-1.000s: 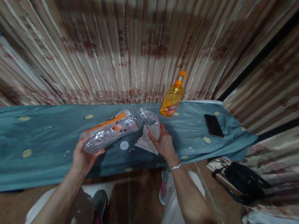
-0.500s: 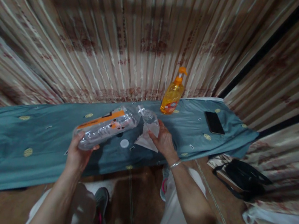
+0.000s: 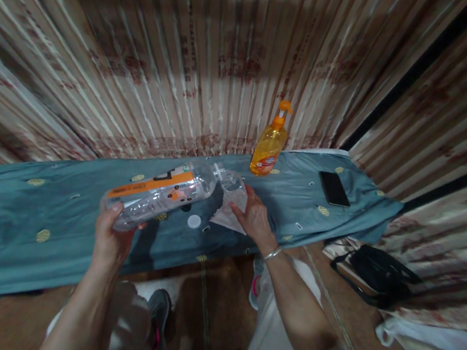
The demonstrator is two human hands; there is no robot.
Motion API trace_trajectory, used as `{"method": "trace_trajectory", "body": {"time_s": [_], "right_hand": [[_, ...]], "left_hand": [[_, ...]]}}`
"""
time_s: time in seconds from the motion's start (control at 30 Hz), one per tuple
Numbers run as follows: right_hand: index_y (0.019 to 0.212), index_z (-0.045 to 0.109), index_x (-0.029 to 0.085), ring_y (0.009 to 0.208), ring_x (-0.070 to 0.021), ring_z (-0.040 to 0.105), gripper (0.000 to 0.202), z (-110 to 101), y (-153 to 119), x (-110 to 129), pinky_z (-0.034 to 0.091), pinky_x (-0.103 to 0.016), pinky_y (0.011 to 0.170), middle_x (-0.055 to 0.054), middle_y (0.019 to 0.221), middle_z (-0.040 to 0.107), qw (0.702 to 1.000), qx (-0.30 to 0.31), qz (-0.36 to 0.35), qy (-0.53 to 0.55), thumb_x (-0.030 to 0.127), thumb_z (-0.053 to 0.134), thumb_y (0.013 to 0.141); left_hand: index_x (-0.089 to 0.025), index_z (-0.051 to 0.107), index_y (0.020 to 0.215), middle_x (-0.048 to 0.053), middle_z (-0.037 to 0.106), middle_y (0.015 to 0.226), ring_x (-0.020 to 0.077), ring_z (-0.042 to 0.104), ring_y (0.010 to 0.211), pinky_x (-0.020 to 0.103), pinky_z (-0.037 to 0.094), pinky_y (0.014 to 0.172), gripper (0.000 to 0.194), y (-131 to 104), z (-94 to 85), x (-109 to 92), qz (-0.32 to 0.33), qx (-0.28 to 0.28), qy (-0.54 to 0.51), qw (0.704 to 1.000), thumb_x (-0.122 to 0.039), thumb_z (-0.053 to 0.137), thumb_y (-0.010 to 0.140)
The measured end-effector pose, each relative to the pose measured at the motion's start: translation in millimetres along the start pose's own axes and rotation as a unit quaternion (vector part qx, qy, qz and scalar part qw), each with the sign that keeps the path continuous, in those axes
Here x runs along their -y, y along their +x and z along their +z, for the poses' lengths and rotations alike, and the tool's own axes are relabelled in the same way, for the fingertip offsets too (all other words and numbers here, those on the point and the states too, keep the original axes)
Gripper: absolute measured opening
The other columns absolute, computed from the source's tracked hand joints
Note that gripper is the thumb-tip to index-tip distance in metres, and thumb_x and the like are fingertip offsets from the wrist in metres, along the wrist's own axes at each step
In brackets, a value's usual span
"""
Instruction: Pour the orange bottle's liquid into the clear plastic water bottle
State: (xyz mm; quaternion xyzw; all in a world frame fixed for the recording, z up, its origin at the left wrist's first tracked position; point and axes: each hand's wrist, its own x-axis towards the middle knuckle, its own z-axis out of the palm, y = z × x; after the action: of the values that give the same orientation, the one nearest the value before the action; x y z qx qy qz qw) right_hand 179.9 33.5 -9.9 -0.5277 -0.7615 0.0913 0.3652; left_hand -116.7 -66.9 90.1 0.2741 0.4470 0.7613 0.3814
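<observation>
My left hand [image 3: 113,238] is closed around the base end of a large clear plastic bottle [image 3: 162,196] with an orange label. The bottle is tilted, its neck end up and to the right, close to a smaller clear plastic bottle [image 3: 232,179]. I cannot make out whether the two mouths touch. My right hand [image 3: 255,217] grips the smaller bottle together with a whitish, jagged-edged sheet [image 3: 231,213]; the far side of the grip is hidden. A round white cap [image 3: 194,221] lies below the bottles on the teal cloth [image 3: 89,204].
An orange pump bottle [image 3: 268,148] stands at the back edge near the curtain [image 3: 236,50]. To the right lies a black phone [image 3: 334,189]. A black bag [image 3: 376,273] rests past the cloth's right end, with a white plastic bag [image 3: 433,346] near it.
My left hand and the large bottle have shifted slightly left, and the label has turned more into view. My right hand has hardly moved.
</observation>
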Motion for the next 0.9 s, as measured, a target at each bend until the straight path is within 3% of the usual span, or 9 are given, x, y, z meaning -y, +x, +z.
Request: {"method": "trace_trajectory", "body": {"time_s": [0.5,0.9], "right_hand": [[0.157,0.048,0.007,0.125,-0.0406,0.072,0.071,0.1,-2.1,-0.8,0.059,-0.059,0.109,-0.029,0.139,0.071,1.000,0.009,-0.012,-0.018,0.052,0.063,0.103],[0.154,0.050,0.006,0.123,-0.0409,0.073,0.071,0.9,-2.8,-3.3,0.060,-0.058,0.107,-0.029,0.138,0.072,1.000,0.012,-0.006,-0.013,0.055,0.060,0.104]], "left_hand": [[-0.020,0.075,0.107,0.000,0.072,0.093,0.0133,0.059,0.073,0.022,0.037,0.054,0.055,1.3,-1.4,-4.5,0.054,-0.020,0.027,0.998,-0.045,0.095,0.062],[-0.017,0.074,0.095,0.000,0.068,0.089,0.0125,0.060,0.074,0.022,0.047,0.061,0.047,-3.0,0.3,-9.3,0.081,-0.020,0.050,0.995,-0.045,0.096,0.065]]}}
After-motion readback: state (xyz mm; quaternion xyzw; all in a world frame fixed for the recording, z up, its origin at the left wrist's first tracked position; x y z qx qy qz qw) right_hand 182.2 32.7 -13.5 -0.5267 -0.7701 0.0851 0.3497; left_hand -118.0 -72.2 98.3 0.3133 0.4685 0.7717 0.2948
